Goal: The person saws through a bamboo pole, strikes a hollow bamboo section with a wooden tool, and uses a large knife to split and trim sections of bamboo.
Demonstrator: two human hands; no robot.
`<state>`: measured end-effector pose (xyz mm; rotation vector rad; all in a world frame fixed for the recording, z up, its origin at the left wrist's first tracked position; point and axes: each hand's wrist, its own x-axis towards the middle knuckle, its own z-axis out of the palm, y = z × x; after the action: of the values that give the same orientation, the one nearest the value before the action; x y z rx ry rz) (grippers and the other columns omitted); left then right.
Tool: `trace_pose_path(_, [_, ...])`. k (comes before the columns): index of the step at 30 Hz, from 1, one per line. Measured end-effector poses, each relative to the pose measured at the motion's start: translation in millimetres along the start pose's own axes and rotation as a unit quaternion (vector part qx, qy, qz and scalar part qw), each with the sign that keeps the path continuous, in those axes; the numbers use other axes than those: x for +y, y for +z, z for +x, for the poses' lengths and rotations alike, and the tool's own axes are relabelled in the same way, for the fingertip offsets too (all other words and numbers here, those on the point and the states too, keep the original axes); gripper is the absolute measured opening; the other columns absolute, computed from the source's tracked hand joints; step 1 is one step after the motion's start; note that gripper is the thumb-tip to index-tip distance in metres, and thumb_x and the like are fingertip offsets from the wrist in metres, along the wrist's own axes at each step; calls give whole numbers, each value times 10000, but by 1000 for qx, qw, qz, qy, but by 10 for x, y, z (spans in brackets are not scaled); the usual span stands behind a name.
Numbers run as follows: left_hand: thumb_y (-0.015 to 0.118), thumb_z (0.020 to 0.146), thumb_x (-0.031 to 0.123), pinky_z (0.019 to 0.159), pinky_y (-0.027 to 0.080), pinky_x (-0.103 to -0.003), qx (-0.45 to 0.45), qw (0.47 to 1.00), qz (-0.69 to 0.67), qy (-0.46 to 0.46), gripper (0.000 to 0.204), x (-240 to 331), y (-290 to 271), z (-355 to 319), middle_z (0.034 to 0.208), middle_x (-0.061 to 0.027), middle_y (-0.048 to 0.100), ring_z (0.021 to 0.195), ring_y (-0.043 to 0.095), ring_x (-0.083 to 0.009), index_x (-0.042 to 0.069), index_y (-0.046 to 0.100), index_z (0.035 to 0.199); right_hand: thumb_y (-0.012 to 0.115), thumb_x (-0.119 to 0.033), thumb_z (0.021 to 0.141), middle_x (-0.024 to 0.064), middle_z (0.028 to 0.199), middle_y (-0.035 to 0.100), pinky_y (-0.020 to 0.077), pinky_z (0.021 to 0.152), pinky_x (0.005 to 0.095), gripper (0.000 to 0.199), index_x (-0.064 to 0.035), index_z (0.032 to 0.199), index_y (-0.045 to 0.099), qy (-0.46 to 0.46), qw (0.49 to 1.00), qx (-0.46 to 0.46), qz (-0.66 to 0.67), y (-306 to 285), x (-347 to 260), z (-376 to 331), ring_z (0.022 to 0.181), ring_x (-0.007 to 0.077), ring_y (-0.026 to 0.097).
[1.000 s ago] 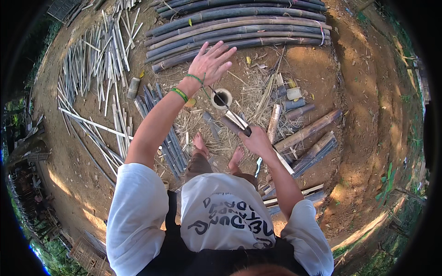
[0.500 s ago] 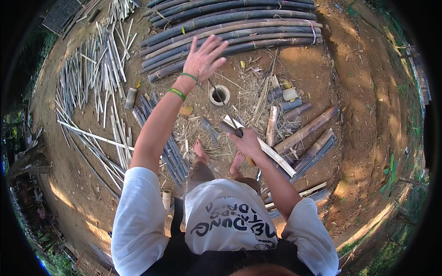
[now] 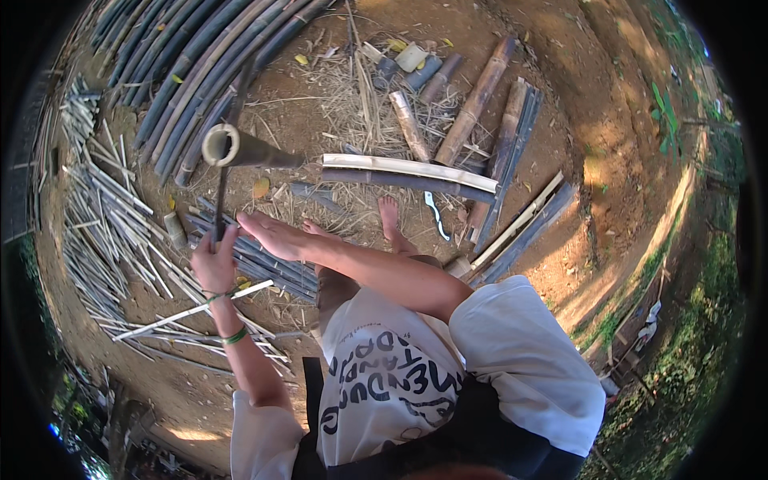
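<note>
Hollow bamboo pole (image 3: pixel 240 148), pale cut end, upright.

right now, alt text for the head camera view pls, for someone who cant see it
Seen from above, a person standing barefoot on bare earth grips a dark blade in the left hand, with the right hand held flat and open beside it, below the open end of a hollow bamboo pole. Long bamboo poles, split strips and cut pieces lie around.
</note>
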<state>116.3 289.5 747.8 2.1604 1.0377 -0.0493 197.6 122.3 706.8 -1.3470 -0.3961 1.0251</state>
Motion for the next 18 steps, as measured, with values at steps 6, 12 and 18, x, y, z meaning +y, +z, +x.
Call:
trace_pose_path(6, [731,953,392,442,338,-255,32,997,36,56,391,-122,-299,270,588,44,508,498,455,-45,6,703,1007,543,-540,995,148,915,727,500,894,410,524,-51,1050,723,204,947,112,-220,-1382,1750,-655,924,295,693])
trace_pose_path(12, [714,964,411,440,281,-269,121,987,101,-25,375,-251,-354,617,563,80,443,465,370,-41,55,661,858,551,-684,891,292,1196,673,509,995,468,768,9,1197,675,395,854,162,-298,-2782,4006,-1580,1157,454,635])
trace_pose_path(18, [671,879,136,500,336,-302,5,798,520,303,164,-1307,-1746,932,590,20,411,553,439,-95,2,651,972,747,-652,774,287,1356,603,465,1091,444,956,-22,1453,507,405,817,241,-332,-4050,5291,-1277,1279,393,587])
